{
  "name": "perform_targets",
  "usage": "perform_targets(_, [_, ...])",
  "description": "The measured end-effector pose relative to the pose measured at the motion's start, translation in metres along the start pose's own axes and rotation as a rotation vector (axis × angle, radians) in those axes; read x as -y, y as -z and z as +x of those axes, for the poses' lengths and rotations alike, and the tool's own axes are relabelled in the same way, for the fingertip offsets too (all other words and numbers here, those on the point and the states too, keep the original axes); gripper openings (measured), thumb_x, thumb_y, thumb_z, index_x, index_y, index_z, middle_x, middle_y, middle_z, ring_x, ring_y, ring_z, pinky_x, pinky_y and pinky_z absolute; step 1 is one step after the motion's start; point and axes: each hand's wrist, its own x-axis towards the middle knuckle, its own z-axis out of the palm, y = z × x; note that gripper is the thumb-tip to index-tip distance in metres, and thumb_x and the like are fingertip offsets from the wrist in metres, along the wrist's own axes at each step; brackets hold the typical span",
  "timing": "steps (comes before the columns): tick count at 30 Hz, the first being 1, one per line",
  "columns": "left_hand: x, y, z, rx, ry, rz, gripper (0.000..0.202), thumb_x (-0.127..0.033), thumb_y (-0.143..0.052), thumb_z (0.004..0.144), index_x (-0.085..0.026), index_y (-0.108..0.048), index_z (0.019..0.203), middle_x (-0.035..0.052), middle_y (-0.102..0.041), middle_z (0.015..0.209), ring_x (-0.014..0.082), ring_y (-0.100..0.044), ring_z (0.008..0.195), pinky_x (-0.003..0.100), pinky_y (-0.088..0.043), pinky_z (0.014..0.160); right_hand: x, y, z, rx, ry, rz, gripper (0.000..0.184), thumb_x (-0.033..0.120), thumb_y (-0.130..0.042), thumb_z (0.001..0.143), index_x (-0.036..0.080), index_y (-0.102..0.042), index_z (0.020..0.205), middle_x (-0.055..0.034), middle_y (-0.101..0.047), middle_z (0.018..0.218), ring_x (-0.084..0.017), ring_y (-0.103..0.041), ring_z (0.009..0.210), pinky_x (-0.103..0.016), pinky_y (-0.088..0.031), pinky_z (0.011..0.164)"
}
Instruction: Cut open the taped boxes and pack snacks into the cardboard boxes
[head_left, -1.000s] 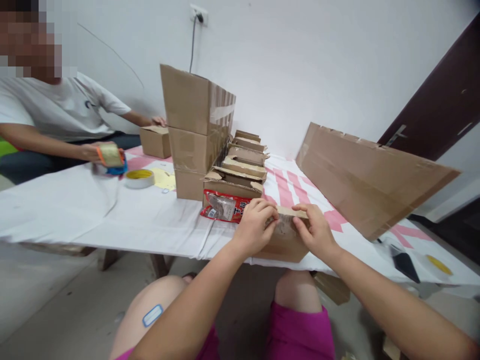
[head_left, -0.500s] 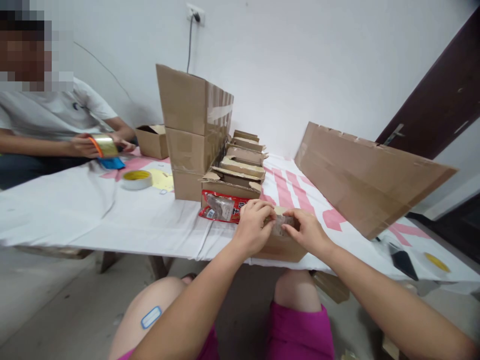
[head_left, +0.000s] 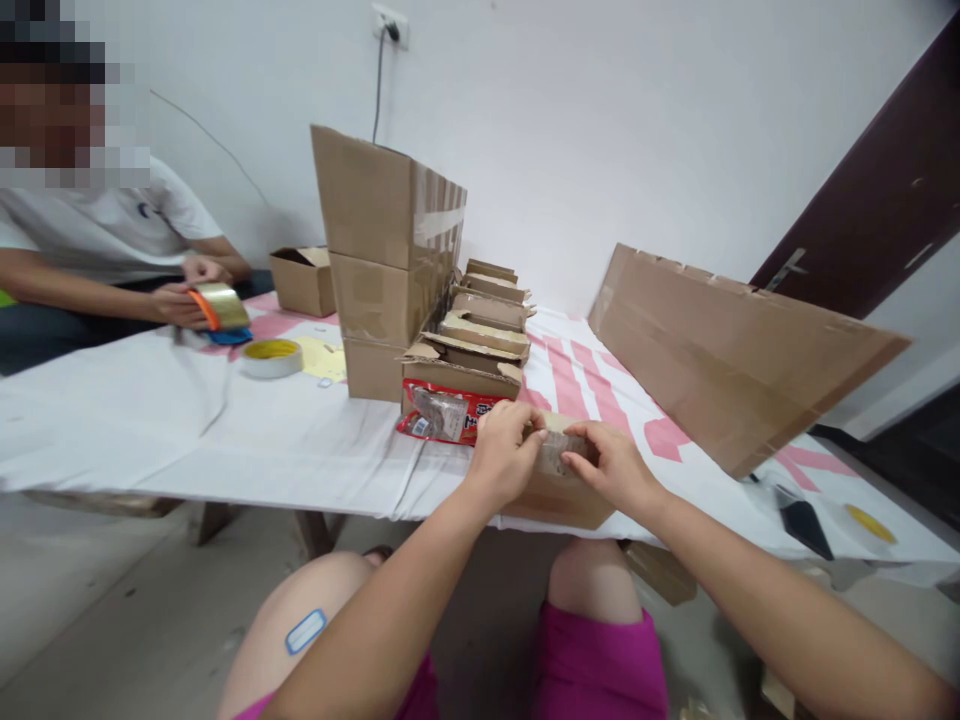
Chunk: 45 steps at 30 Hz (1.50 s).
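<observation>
A small cardboard box (head_left: 566,503) sits at the table's front edge, directly under both my hands. Between them a short strip of clear tape (head_left: 553,455) shows against the box. My left hand (head_left: 504,448) is closed at the strip's left end, thumb and fingertips together. At the other end, my right hand (head_left: 613,465) pinches the tape with bent fingers and thumb. Part of the box top is hidden by my hands. Beside my left hand lies a red plastic packet (head_left: 444,412) with a clear window, its right end covered by that hand.
Behind the packet runs a row of open cardboard boxes (head_left: 465,375), beside a tall stack of boxes (head_left: 375,205). A large cardboard sheet (head_left: 720,345) stands at right. Tape rolls (head_left: 271,360) lie on the white-covered table (head_left: 300,440). A co-worker's hand (head_left: 180,303) holds a tape dispenser (head_left: 220,307).
My hands stay at the box with the tape, shifting only slightly; a bit more of the strip shows between them. At left, the co-worker's hands and dispenser have moved a little right and down.
</observation>
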Motion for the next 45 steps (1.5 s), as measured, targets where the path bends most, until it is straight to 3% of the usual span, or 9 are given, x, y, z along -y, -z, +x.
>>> perform_targets(10, [0.002, -0.001, -0.002, -0.054, 0.059, -0.069, 0.007, -0.016, -0.054, 0.081, -0.02, -0.055, 0.075, 0.0004, -0.058, 0.078, 0.0189, -0.053, 0.08, 0.032, -0.039, 0.074, 0.001, -0.001, -0.001, -0.023, 0.044, -0.005, 0.023, 0.026, -0.063, 0.081, 0.021, -0.06, 0.103, -0.0077, -0.068, 0.101, -0.025, -0.061, 0.095, -0.041, -0.048, 0.084])
perform_targets(15, [0.005, -0.005, -0.001, -0.069, 0.128, -0.241, 0.005, -0.019, -0.053, 0.081, -0.02, -0.054, 0.076, -0.0014, -0.057, 0.075, 0.0157, -0.053, 0.074, 0.028, -0.04, 0.069, 0.001, 0.0, -0.001, -0.03, 0.064, 0.004, 0.024, 0.027, -0.062, 0.081, 0.022, -0.06, 0.104, -0.0072, -0.068, 0.101, -0.024, -0.061, 0.095, -0.041, -0.048, 0.083])
perform_targets(23, [0.013, 0.01, 0.011, -0.294, 0.221, -0.678, 0.013, -0.029, -0.057, 0.08, -0.019, -0.049, 0.076, -0.0026, -0.056, 0.073, 0.0118, -0.056, 0.067, 0.024, -0.046, 0.068, -0.001, -0.002, -0.005, -0.013, 0.075, -0.028, 0.025, 0.029, -0.059, 0.083, 0.022, -0.06, 0.107, -0.0082, -0.068, 0.102, -0.026, -0.061, 0.098, -0.044, -0.048, 0.086])
perform_targets(29, [0.002, 0.02, 0.004, -0.471, 0.076, -0.625, 0.014, -0.033, -0.056, 0.086, -0.02, -0.049, 0.088, -0.0005, -0.056, 0.08, 0.0127, -0.058, 0.075, 0.026, -0.048, 0.073, 0.001, 0.005, -0.003, -0.133, 0.166, -0.023, 0.036, 0.034, -0.054, 0.088, 0.021, -0.052, 0.121, -0.0127, -0.061, 0.118, -0.029, -0.054, 0.111, -0.05, -0.043, 0.095])
perform_targets(32, [-0.006, 0.022, -0.005, -0.432, -0.059, -0.42, 0.01, -0.031, -0.054, 0.089, -0.021, -0.051, 0.09, 0.0012, -0.057, 0.084, 0.0149, -0.058, 0.081, 0.028, -0.047, 0.077, 0.009, 0.012, -0.003, -0.239, 0.19, 0.064, 0.033, 0.036, -0.053, 0.089, 0.021, -0.054, 0.119, -0.0123, -0.06, 0.119, -0.028, -0.053, 0.113, -0.05, -0.041, 0.098])
perform_targets(34, [-0.013, 0.024, -0.01, -0.357, -0.216, -0.283, 0.008, -0.029, -0.054, 0.089, -0.021, -0.052, 0.091, 0.003, -0.059, 0.087, 0.0171, -0.058, 0.086, 0.031, -0.046, 0.08, 0.016, 0.017, -0.006, -0.261, 0.128, 0.233, 0.03, 0.041, -0.048, 0.092, 0.022, -0.055, 0.114, -0.01, -0.063, 0.108, -0.025, -0.059, 0.102, -0.045, -0.047, 0.091])
perform_targets(38, [-0.028, 0.024, -0.016, -0.143, -0.484, -0.102, 0.014, -0.033, -0.059, 0.086, -0.022, -0.054, 0.092, 0.0072, -0.062, 0.094, 0.0216, -0.058, 0.092, 0.036, -0.047, 0.084, 0.025, 0.024, -0.016, 0.0, -0.176, 0.788, 0.048, 0.062, -0.036, 0.091, 0.021, -0.055, 0.108, -0.0041, -0.065, 0.079, -0.016, -0.062, 0.063, -0.03, -0.051, 0.058])
perform_targets(41, [-0.036, 0.02, -0.019, -0.02, -0.547, -0.03, 0.021, -0.04, -0.061, 0.085, -0.022, -0.056, 0.095, 0.0078, -0.063, 0.097, 0.0227, -0.058, 0.095, 0.037, -0.046, 0.087, 0.025, 0.026, -0.027, 0.163, -0.355, 0.992, 0.047, 0.063, -0.054, 0.082, 0.02, -0.057, 0.1, -0.0021, -0.065, 0.074, -0.013, -0.06, 0.057, -0.026, -0.048, 0.052])
perform_targets(45, [-0.036, 0.013, -0.02, 0.1, -0.586, 0.027, 0.033, -0.044, -0.069, 0.078, -0.02, -0.057, 0.096, 0.0071, -0.064, 0.097, 0.0227, -0.057, 0.093, 0.036, -0.046, 0.085, 0.016, 0.027, -0.044, 0.128, -0.406, 0.994, 0.037, 0.044, -0.079, 0.067, 0.021, -0.06, 0.089, 0.0036, -0.061, 0.067, -0.01, -0.054, 0.054, -0.024, -0.046, 0.054])
